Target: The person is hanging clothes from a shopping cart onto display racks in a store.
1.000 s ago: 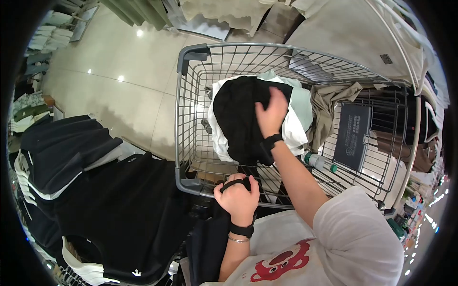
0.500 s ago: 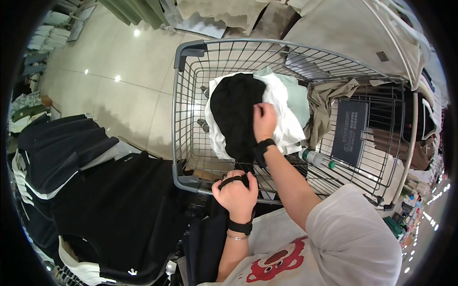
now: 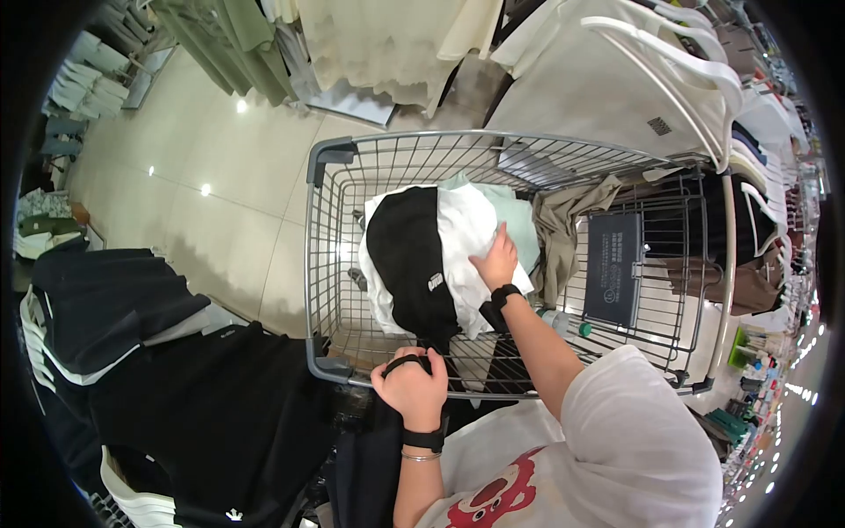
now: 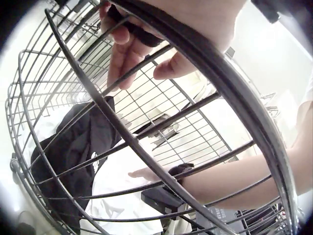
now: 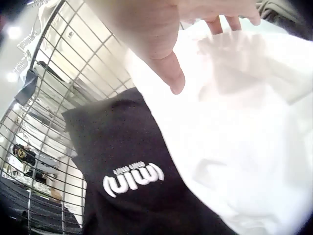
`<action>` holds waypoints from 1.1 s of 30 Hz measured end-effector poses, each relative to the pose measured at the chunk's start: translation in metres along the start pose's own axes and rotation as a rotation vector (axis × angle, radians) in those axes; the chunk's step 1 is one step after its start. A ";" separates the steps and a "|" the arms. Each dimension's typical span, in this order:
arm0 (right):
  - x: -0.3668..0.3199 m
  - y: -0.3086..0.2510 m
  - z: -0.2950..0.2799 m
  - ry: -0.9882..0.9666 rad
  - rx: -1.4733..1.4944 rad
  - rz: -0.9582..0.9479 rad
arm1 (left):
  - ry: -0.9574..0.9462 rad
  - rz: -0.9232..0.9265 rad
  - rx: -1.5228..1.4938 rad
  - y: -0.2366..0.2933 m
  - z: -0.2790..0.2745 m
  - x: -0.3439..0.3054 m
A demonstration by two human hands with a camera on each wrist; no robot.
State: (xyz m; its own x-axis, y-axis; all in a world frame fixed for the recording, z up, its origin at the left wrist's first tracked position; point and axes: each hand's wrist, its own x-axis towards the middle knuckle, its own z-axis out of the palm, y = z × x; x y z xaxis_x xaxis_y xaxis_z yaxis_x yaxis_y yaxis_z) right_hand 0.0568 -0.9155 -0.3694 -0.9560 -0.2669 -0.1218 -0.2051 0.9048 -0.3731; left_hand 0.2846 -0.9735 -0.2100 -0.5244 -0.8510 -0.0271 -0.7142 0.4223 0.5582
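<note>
A black garment (image 3: 400, 255) with a small white print lies folded over a white garment (image 3: 465, 231) inside the wire shopping cart (image 3: 312, 264). My right hand (image 3: 495, 262) is over the white garment, thumb and index finger spread apart. In the right wrist view the thumb (image 5: 171, 73) reaches across the white cloth, and the other fingertips are partly hidden at its upper edge. My left hand (image 3: 411, 387) rests over the near side rail with a black strap across it. In the left wrist view its fingers (image 4: 124, 63) hang loosely inside the cart.
Pale green cloth (image 3: 515, 220) and a khaki garment (image 3: 559, 233) lie right of the pile. A bottle (image 3: 563, 324) with a green cap and a dark panel (image 3: 613, 273) are further right. Black clothes (image 3: 211, 414) hang at near left; pale shirts (image 3: 607, 97) hang beyond the cart.
The black garment's right part has been folded back leftward, baring more white cloth and the print. My right hand has let go of it and opened over the white cloth. The view has shifted.
</note>
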 end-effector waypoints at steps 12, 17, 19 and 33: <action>-0.009 0.017 0.007 0.043 -0.009 0.013 | -0.023 0.033 0.106 -0.005 0.003 -0.011; -0.010 0.004 0.007 -0.068 0.046 0.172 | -0.082 0.049 0.168 0.002 -0.003 -0.013; -0.016 -0.009 0.015 -0.062 0.120 0.204 | -0.065 0.044 0.194 0.001 0.000 -0.014; -0.009 0.001 0.019 0.053 0.085 0.152 | -0.036 0.130 0.170 -0.009 0.006 -0.014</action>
State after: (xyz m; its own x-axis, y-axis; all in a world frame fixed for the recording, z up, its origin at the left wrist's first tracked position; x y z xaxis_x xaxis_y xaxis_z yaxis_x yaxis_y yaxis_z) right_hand 0.0691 -0.9187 -0.3857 -0.9848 -0.1090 -0.1353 -0.0405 0.9014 -0.4311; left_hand 0.2956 -0.9634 -0.2201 -0.6310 -0.7757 0.0047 -0.7060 0.5768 0.4111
